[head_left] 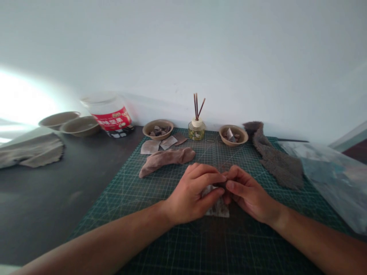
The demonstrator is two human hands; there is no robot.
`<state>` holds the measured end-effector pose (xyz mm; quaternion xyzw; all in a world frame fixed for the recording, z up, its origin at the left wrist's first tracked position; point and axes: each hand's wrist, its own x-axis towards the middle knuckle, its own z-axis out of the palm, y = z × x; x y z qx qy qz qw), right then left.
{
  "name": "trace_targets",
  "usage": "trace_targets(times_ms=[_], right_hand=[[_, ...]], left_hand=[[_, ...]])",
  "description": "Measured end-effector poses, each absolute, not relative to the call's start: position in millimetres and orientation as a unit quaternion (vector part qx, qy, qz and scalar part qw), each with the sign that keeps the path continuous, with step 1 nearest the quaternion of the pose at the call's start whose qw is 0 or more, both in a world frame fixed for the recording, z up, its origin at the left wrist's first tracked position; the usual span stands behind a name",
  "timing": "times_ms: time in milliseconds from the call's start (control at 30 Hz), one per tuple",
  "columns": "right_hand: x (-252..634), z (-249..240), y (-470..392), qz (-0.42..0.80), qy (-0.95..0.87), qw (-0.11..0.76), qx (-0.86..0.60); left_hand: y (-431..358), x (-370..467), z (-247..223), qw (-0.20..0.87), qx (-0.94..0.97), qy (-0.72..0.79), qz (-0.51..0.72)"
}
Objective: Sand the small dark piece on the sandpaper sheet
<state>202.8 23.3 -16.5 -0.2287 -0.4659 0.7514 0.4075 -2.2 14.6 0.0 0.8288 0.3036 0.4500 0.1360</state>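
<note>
Grip: your left hand (pixel 192 195) pinches a small dark piece (pixel 221 184) between thumb and fingers; your right hand (pixel 252 198) pinches its other side. Holding it from both sides probably keeps so small a thing from turning. The piece sits above a worn greyish sheet (pixel 219 211), which lies on the green cutting mat (pixel 129 198), perhaps as protection for the mat.

Beyond your hands: a bunched brown cloth (pixel 166 159), seemingly laid within easy reach, and two bowls, a left bowl (pixel 144 131) and a right bowl (pixel 233 144), both with fragments inside, presumably so that loose bits stay apart. A shaggy grey cloth (pixel 276 160) lies to the right.

Unclear: your fingers cover most of the piece, so its outline and material can't be told; your hands hide part of the sheet; the clear plastic bag (pixel 335 183) has contents too blurred to identify
</note>
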Motion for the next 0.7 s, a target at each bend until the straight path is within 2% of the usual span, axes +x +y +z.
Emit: trace_targets(times_ms=[467, 700], right_hand=[[204.1, -19.2, 24.4, 0.777, -0.423, 0.41, -0.221], [205.5, -16.0, 24.3, 0.786, -0.418, 0.399, -0.217]], left_hand=[[13.6, 4.8, 0.2, 0.032, 0.826, 0.295, 0.479], [14.3, 5.2, -2.2, 0.04, 0.819, 0.305, 0.485]])
